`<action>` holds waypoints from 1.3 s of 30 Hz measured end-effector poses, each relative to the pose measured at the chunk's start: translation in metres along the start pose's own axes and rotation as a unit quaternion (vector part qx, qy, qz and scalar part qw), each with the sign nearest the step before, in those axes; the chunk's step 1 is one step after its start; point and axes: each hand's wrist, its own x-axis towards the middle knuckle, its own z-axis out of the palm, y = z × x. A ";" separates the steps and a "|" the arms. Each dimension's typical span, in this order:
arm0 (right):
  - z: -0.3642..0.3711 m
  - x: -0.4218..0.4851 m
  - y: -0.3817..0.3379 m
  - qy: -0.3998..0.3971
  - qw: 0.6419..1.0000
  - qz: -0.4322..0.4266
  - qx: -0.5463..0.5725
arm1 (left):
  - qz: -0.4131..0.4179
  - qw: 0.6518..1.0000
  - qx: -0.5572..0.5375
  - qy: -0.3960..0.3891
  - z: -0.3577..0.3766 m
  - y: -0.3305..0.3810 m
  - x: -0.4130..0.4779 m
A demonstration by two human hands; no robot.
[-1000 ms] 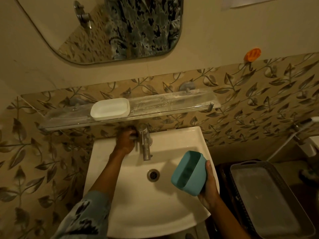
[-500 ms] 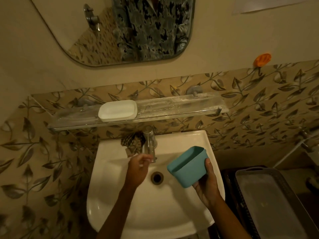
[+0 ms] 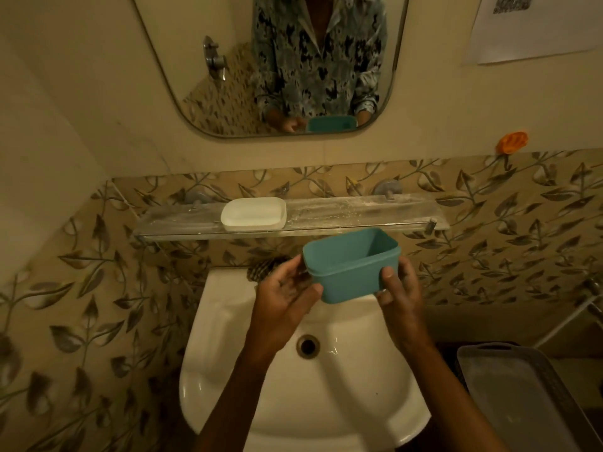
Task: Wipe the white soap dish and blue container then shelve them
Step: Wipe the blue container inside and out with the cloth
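A blue rectangular container is held upright above the back of the sink, just below the shelf's front rail. My right hand grips its right end, thumb on the front wall. My left hand holds its left end, thumb under the front corner and fingers behind. The white soap dish sits on the glass shelf, left of centre. A dark patterned cloth lies at the back of the sink, partly hidden behind my left hand.
The white sink is below my hands, its tap hidden by the container. A grey basket stands at the lower right. A mirror hangs above the shelf. An orange hook sticks to the wall at the right.
The container has risen from over the basin to just under the shelf and turned upright. My left hand left the tap area and took hold of the container's left end.
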 end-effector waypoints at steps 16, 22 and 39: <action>0.039 0.092 -0.067 -0.097 0.935 -0.159 -0.302 | 0.105 0.966 0.234 0.037 -0.019 0.068 0.108; 0.044 0.107 -0.062 -0.103 0.928 -0.148 -0.325 | 0.134 0.915 0.374 0.072 -0.021 0.051 0.120; 0.037 0.110 -0.049 -0.107 0.914 -0.161 -0.356 | 0.115 0.883 0.448 0.079 -0.015 0.037 0.114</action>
